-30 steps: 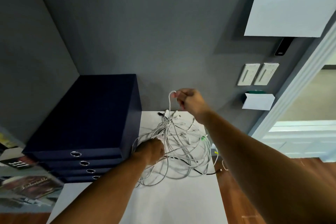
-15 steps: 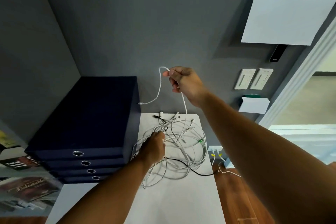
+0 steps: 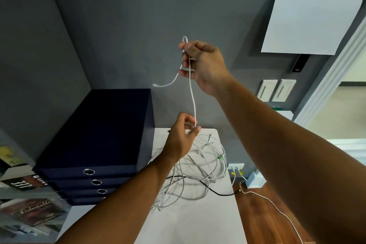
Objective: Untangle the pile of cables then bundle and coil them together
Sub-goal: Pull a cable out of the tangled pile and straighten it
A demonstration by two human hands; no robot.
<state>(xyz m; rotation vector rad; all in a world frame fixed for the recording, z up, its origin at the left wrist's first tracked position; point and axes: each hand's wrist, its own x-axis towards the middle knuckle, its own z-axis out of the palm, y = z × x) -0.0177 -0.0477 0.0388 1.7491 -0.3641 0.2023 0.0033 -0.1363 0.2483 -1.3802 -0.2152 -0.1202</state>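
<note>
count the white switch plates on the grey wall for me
2. The first switch plate and the second switch plate sit side by side on the grey wall, beside the door frame, below the small black device. None looks hidden.

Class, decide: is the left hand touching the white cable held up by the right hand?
Touching. Head view: the left hand pinches the white cable below the right hand.
</note>
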